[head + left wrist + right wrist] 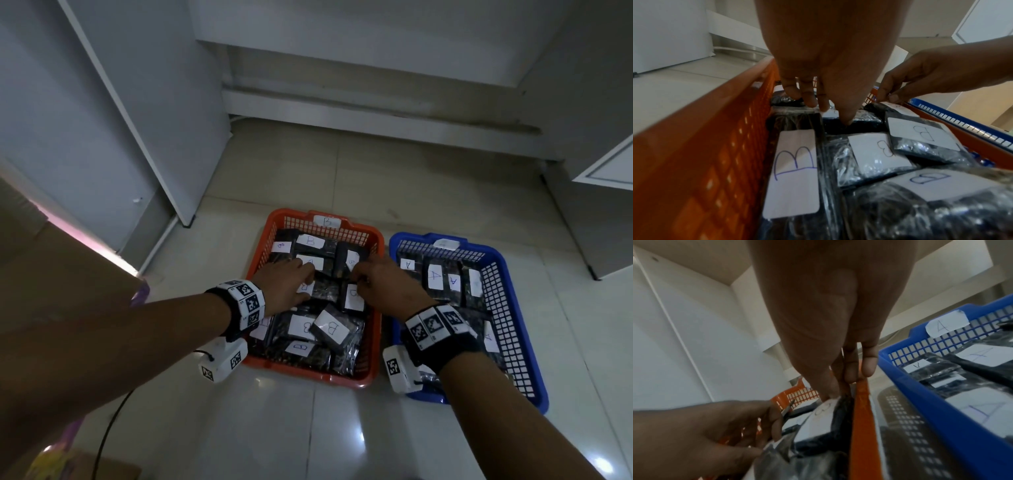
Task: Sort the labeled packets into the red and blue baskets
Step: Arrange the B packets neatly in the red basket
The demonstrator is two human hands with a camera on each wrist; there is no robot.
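In the red basket (371, 310), near its middle, both hands work among the packets. The left hand (286, 286) lies with fingers fairly straight, fingertips (845, 121) pressing down on a dark packet (855, 125) and gripping nothing that I can see. The right hand (383, 282) has its fingers bent down at a B-labelled packet (824, 418) against the basket's right wall; thumb and fingers seem to pinch its top edge, though the contact is partly hidden. The step in hand looks like settling or tidying the B packets, so it is best to take one packet by an edge while the other hand steadies its neighbours, since the slick wrappers probably slide over each other. There are two baskets on the tiled floor, the red one tagged B on the left and the blue basket (534, 370) tagged A just beside it on the right. About ten B labels show in the red basket; roughly six labelled packets show in the blue one, with more hidden under the right forearm.
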